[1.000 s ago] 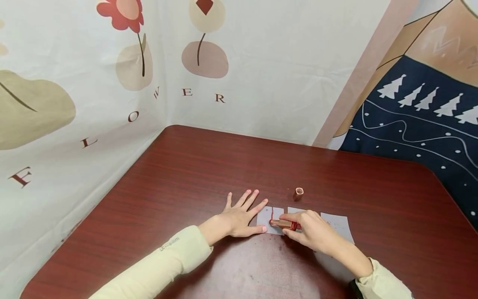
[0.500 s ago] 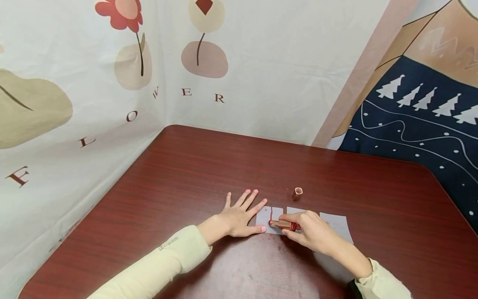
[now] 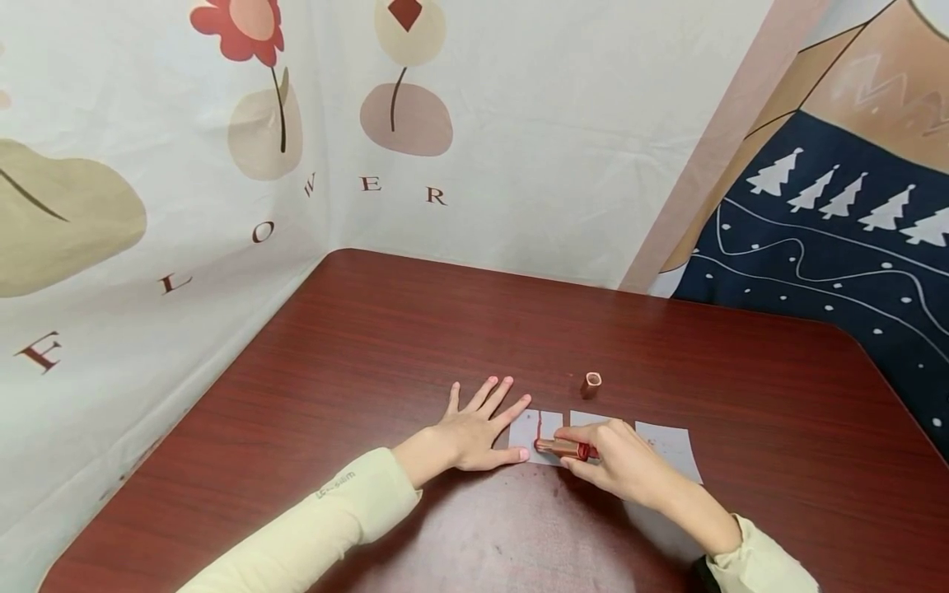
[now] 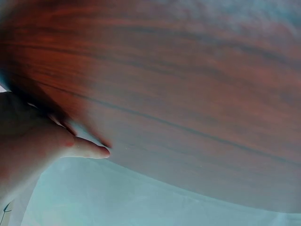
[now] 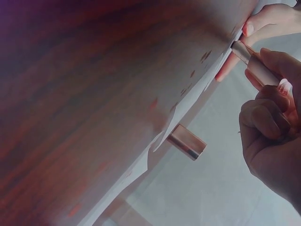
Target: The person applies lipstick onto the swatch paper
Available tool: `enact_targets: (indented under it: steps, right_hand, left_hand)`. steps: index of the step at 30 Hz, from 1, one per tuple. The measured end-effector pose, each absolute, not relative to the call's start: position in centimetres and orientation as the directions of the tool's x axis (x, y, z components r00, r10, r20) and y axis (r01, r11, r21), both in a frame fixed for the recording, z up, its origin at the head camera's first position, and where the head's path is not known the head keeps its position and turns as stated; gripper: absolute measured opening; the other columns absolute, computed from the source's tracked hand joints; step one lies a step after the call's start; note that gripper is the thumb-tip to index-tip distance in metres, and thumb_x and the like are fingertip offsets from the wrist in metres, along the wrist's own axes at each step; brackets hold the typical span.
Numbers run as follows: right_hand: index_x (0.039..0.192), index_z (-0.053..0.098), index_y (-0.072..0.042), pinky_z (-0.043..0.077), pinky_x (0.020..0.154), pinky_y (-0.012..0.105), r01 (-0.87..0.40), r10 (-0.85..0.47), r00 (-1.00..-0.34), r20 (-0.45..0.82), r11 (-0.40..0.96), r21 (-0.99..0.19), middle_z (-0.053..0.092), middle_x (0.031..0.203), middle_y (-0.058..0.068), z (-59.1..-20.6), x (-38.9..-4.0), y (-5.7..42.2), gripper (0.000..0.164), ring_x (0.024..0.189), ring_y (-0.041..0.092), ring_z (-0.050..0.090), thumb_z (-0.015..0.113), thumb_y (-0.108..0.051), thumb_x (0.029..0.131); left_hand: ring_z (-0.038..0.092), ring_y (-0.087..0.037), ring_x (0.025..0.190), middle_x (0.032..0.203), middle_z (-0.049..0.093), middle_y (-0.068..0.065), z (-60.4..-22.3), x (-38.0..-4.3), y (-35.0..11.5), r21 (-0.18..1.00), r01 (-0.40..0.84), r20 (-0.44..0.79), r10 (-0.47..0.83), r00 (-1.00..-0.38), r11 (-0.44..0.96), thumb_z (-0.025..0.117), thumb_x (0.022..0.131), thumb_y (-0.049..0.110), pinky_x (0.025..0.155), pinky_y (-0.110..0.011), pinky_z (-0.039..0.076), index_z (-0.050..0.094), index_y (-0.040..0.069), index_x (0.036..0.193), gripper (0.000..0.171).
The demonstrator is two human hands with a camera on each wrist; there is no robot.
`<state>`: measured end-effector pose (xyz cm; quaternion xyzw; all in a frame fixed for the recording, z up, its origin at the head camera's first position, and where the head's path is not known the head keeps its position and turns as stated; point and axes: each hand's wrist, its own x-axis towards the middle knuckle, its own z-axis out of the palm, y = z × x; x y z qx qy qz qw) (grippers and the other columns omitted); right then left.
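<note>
My right hand (image 3: 623, 461) pinches a lipstick (image 3: 563, 448) in a rose-gold case between thumb and fingers. It lies almost level, its red tip on the leftmost white paper piece (image 3: 523, 428) at the lower end of a red line. In the right wrist view the lipstick (image 5: 258, 68) slants down to the paper, the other fingers of the right hand (image 5: 265, 122) curled below. Spread flat on the table, my left hand (image 3: 470, 436) has its thumb and index finger at that paper's left edge. Only part of the left hand (image 4: 37, 150) shows in the left wrist view.
The lipstick's cap (image 3: 591, 385) stands upright beyond the papers, hollow end up. A middle paper (image 3: 586, 417) and a right paper (image 3: 670, 445) lie partly behind my right hand. Printed cloth (image 3: 519, 148) hangs along the far side of the dark red table (image 3: 415, 321).
The lipstick's tip has crept slightly toward me along the red line. My left hand, the cap and the papers stay where they were.
</note>
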<state>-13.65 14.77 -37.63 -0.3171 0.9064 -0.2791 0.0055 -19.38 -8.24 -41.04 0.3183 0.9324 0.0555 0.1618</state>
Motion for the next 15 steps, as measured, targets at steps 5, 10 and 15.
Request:
enact_targets:
  steps: [5,10,15]
  right_hand:
    - [0.103,0.070,-0.006,0.039,0.048,0.018,-0.576,-0.579,-0.797,0.171,0.643,-0.504,0.067,0.084,-0.005,-37.6,-13.6,14.7,0.023,0.056,-0.002,0.044,0.071,-0.011,0.081]
    - [0.103,0.070,-0.006,0.038,0.047,0.018,-0.574,-0.578,-0.799,0.168,0.648,-0.500,0.066,0.082,-0.007,-37.6,-13.6,14.7,0.023,0.055,-0.002,0.043,0.071,-0.011,0.081]
    - [0.103,0.070,-0.005,0.039,0.048,0.017,-0.583,-0.582,-0.793,0.179,0.640,-0.501,0.067,0.084,-0.004,-37.7,-13.6,14.7,0.023,0.055,-0.003,0.043,0.071,-0.010,0.081]
  left_hand:
    - [-0.005,-0.020,0.141,0.156,-0.004,-0.001,-40.4,-19.2,-8.2,0.202,0.574,-0.276,0.609,-0.744,0.793,0.033,0.087,0.070,0.103,-0.062,-0.002,0.008,0.034,0.150,0.077]
    - [-0.004,-0.020,0.141,0.156,-0.003,0.000,-40.2,-19.1,-8.2,0.194,0.577,-0.280,0.608,-0.743,0.794,0.033,0.087,0.070,0.103,-0.062,-0.002,0.009,0.034,0.150,0.077]
    - [-0.004,-0.019,0.141,0.156,-0.004,0.001,-39.9,-19.0,-8.2,0.182,0.578,-0.283,0.605,-0.744,0.796,0.032,0.087,0.070,0.103,-0.062,-0.001,0.008,0.034,0.150,0.077]
